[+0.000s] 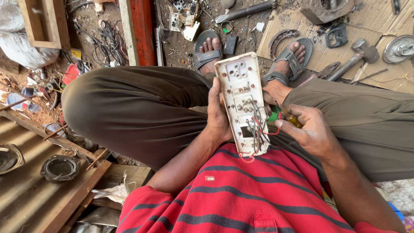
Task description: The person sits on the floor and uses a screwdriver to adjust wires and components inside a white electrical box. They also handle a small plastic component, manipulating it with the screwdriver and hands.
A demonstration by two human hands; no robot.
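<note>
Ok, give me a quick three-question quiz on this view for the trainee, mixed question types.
1. True or false: the left hand grips the white switchboard by its edge, with the wired back facing the camera.
2. Multiple choice: what does the right hand hold? A) a hammer B) a yellow-handled tool C) a roll of tape
3. Short answer: what lies on the cardboard beyond the right foot, head at the upper right?

Key:
1. True.
2. B; only part of its handle shows, and the tip is hidden behind the board.
3. A hammer.
</note>
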